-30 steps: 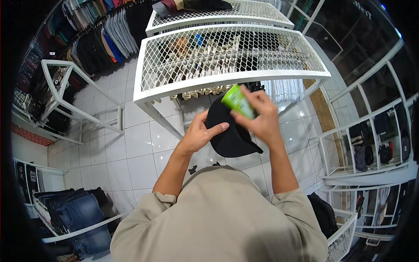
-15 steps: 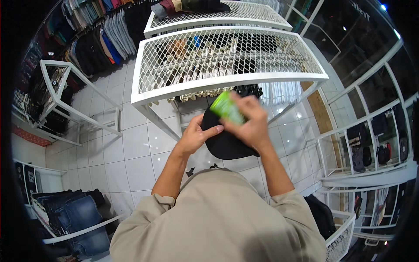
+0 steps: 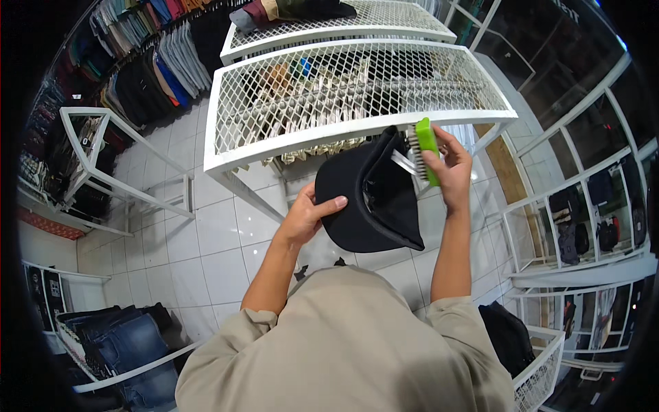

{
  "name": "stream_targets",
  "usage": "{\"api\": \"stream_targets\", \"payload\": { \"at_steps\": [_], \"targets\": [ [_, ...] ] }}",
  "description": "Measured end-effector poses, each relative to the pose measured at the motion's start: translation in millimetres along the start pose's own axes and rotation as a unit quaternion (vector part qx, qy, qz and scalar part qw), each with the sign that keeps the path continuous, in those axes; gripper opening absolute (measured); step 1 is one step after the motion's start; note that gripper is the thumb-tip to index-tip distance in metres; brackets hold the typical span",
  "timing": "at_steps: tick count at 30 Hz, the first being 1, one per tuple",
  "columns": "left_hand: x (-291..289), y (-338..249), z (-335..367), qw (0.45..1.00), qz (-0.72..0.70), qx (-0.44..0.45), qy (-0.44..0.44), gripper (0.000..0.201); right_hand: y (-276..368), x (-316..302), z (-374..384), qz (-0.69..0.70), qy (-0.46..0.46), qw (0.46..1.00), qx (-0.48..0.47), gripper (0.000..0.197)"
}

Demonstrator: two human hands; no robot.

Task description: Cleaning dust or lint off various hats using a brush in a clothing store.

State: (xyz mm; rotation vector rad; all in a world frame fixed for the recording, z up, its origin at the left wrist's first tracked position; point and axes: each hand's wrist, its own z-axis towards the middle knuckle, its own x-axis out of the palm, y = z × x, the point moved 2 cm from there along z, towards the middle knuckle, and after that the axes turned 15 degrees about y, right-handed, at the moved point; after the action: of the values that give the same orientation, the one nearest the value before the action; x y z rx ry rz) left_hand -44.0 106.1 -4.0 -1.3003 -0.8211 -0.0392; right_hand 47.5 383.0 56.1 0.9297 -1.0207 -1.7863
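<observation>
A black cap (image 3: 353, 196) is held in front of me by my left hand (image 3: 307, 214), whose thumb presses on the fabric while the other fingers are hidden behind it. The cap is tilted, so part of its dark inside and a pale label show. At the cap's right side my right hand (image 3: 452, 168) grips a brush (image 3: 427, 147) with a bright green back and dark and pale bristles. Those bristles face left toward the cap. I cannot tell whether they touch it.
Just beyond my hands stands a white mesh-topped rack (image 3: 343, 89) with clothes hanging beneath. Folded jeans (image 3: 134, 343) hang at lower left. A small white frame stand (image 3: 103, 151) is at left. White shelving (image 3: 576, 220) with bags lines the right side.
My right hand has moved right, off the cap's surface, with the brush now upright. The cap has turned so that its inside shows. My left hand keeps its hold.
</observation>
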Motion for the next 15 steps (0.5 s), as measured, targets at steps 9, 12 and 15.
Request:
{"api": "stream_targets", "payload": {
  "at_steps": [9,12,15],
  "targets": [
    [-24.7,17.4,9.9,0.993,-0.082,0.046,0.069,0.044,-3.0,4.2,-12.1,0.272,0.278,0.921,0.02,0.067],
    [-17.7,13.4,14.7,0.997,-0.028,0.011,0.072,0.045,12.3,16.2,-7.3,0.09,0.197,0.972,0.089,0.053],
    [-7.4,-1.2,13.8,0.966,0.246,0.054,0.052,0.047,24.7,26.3,-1.0,0.024,0.187,0.97,0.157,0.051]
  ]
}}
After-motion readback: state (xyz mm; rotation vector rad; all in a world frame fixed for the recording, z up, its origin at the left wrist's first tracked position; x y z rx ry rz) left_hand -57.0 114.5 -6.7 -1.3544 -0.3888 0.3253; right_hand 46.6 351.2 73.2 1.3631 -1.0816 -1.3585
